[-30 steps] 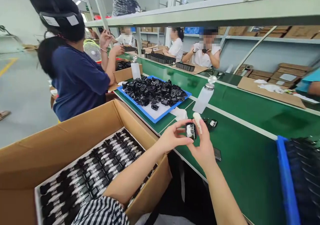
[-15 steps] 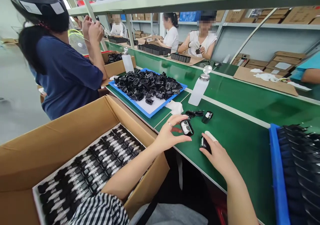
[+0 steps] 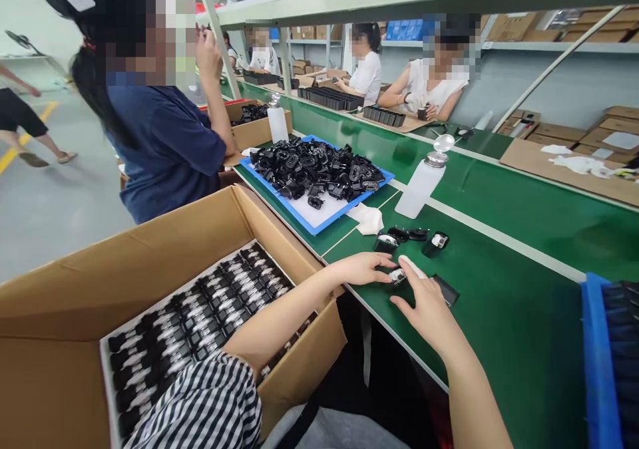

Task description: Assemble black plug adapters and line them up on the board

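My left hand (image 3: 360, 268) lies low on the near edge of the green belt (image 3: 499, 302), fingers stretched out, their tips touching a small black part with a white label (image 3: 398, 276). My right hand (image 3: 424, 306) comes in from the right and holds that same part between thumb and index finger; the index finger wears a white cot. Just behind the hands, several similar black parts (image 3: 412, 237) lie in a short row on the belt. A flat black piece (image 3: 446, 291) lies beside my right hand.
A cardboard box (image 3: 150, 256) of packed black parts stands at my left. Behind are a blue tray (image 3: 319, 219) heaped with black parts, a white cloth (image 3: 368, 219) and a white dispenser bottle (image 3: 422, 183). Another blue tray (image 3: 596, 356) sits at right. A person in a dark blue shirt (image 3: 170, 149) sits left; others work across the belt.
My left hand has put its part down in the row and stretched out flat. My right hand has brought the part it picked off the belt over to the left fingertips.
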{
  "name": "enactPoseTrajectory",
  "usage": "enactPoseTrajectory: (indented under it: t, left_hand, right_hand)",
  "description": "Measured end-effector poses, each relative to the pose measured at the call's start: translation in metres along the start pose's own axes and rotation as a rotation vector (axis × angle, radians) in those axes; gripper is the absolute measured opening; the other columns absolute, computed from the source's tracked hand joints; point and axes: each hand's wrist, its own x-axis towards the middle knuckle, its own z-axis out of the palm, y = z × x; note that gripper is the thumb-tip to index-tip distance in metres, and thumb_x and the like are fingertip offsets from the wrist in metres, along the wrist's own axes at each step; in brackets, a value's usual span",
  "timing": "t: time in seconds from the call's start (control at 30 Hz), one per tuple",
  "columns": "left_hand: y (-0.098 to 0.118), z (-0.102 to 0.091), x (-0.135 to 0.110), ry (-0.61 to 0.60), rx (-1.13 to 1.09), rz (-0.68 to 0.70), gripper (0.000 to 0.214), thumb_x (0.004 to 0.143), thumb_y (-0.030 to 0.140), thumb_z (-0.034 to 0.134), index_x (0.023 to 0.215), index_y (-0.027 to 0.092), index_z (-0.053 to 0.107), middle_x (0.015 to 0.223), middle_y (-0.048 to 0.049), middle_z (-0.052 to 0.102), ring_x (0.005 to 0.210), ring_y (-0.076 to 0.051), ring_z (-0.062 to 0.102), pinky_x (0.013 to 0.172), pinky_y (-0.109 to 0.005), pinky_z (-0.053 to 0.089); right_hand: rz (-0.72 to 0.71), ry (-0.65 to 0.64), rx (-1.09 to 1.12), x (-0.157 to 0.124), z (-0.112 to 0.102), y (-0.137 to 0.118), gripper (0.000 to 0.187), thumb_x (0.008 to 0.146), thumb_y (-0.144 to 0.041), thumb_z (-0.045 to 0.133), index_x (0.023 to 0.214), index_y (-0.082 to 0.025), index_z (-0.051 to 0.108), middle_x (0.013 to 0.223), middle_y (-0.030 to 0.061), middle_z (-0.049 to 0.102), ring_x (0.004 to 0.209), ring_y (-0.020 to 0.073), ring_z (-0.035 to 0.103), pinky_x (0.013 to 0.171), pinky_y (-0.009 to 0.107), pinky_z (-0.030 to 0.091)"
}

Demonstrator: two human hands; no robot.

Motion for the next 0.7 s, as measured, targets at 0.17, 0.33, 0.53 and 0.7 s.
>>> enactPoseTrajectory:
  t: [0.17,0.33,0.53,0.7]
  left_hand:
    - [-0.007,-0.050,-0.003,0.419,0.315,-0.128,0.029,0.068,0.011,0.047,0.096,0.013,0.055,0.103,-0.0029,0.054,0.099,-0.016,0.046,0.089,-0.025,0.033]
    - [-0.044,-0.110,-0.002,0.752,0.471,-0.352,0.038,0.070,0.008,0.037,0.107,0.012,0.045,0.118,-0.0099,0.040,0.113,-0.022,0.031,0.096,-0.036,0.022]
    - [-0.073,-0.118,0.002,0.599,0.632,-0.482,0.034,0.073,0.026,0.040,0.104,0.019,0.049,0.109,-0.0049,0.049,0.101,-0.019,0.043,0.087,-0.029,0.033]
    - [-0.071,-0.113,-0.001,0.611,0.676,-0.489,0.030,0.074,0.029,0.038,0.099,0.022,0.054,0.105,-0.0036,0.052,0.098,-0.019,0.044,0.083,-0.028,0.036]
  right_hand:
    - [0.104,0.103,0.010,0.007,0.007,0.005,0.034,0.074,-0.035,0.039,0.101,-0.018,0.047,0.086,0.0100,0.049,0.085,0.0273,0.047,0.069,0.041,0.043]
    - [0.060,0.183,-0.005,0.001,0.005,-0.006,0.048,0.075,-0.039,0.044,0.113,-0.011,0.036,0.104,0.0135,0.046,0.095,0.0280,0.042,0.084,0.049,0.031]
    - [0.025,0.317,-0.178,-0.015,0.004,-0.026,0.033,0.083,-0.026,0.034,0.114,-0.017,0.043,0.118,0.0117,0.036,0.097,0.0261,0.040,0.078,0.041,0.038]
    - [-0.048,0.295,-0.162,-0.017,0.009,-0.023,0.034,0.084,-0.015,0.028,0.103,-0.023,0.055,0.114,0.0075,0.041,0.090,0.0211,0.045,0.072,0.032,0.044]
